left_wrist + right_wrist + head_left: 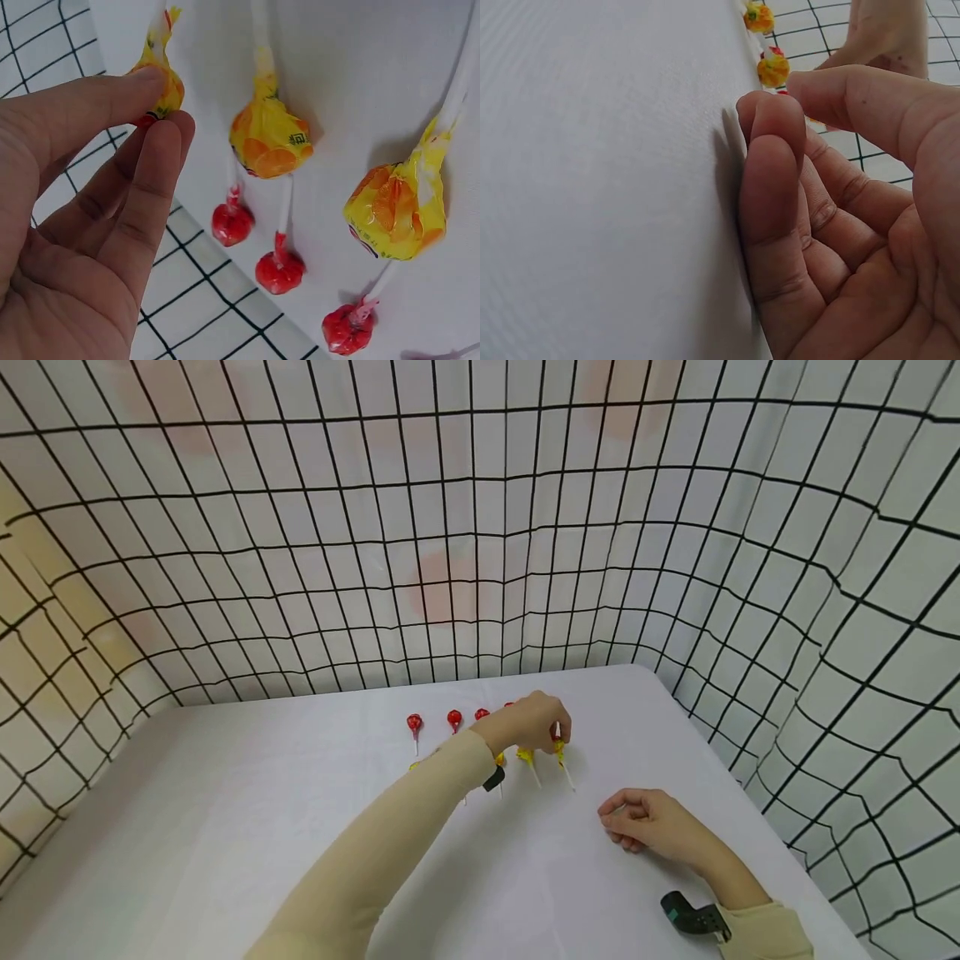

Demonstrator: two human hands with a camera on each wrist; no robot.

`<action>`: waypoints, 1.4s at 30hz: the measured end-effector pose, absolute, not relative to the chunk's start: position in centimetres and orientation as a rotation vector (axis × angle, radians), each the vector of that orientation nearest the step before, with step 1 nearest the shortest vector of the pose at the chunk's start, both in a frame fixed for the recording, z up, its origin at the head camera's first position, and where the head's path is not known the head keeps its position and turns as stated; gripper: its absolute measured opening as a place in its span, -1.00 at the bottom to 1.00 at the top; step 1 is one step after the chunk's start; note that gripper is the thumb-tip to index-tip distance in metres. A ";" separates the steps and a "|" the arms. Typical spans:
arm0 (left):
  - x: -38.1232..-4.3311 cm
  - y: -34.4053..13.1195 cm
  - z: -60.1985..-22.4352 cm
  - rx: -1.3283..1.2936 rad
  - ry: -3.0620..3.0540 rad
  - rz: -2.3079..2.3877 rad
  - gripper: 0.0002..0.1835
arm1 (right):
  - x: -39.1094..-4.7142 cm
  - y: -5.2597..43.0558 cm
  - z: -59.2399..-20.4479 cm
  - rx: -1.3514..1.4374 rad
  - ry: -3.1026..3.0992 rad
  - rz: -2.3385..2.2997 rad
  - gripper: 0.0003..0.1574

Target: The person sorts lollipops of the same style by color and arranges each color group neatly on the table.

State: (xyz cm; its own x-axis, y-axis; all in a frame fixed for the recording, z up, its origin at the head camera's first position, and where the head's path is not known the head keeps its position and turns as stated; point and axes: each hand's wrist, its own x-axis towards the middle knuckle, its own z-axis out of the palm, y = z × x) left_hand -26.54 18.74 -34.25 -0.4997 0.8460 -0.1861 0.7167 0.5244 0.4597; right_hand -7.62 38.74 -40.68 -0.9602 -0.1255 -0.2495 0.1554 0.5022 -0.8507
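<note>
My left hand reaches across to the right end of a row of yellow-wrapped lollipops. Its thumb and fingertips pinch the wrapped head of the end yellow lollipop, whose white stick points toward me in the head view. Beside it lie another yellow lollipop and a third one, both with orange patches on the wrapper. Behind them is a row of red lollipops, partly covered by my left hand and sleeve. My right hand rests on the table near the right edge, fingers loosely curled around nothing.
A white cloth covers the table. White walls with a black grid rise behind it and along the sides. A dark wrist device sits on my right wrist, another on my left.
</note>
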 end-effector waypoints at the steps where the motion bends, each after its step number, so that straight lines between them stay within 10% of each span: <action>1: -26.6 18.8 -34.3 1.272 2.376 0.466 -0.80 | -7.6 38.7 -40.7 0.029 2.471 -1.437 -0.63; 42: -27.3 19.2 -35.0 1.216 2.455 0.427 -0.75 | -7.8 38.7 -41.0 0.063 2.474 -1.447 -0.58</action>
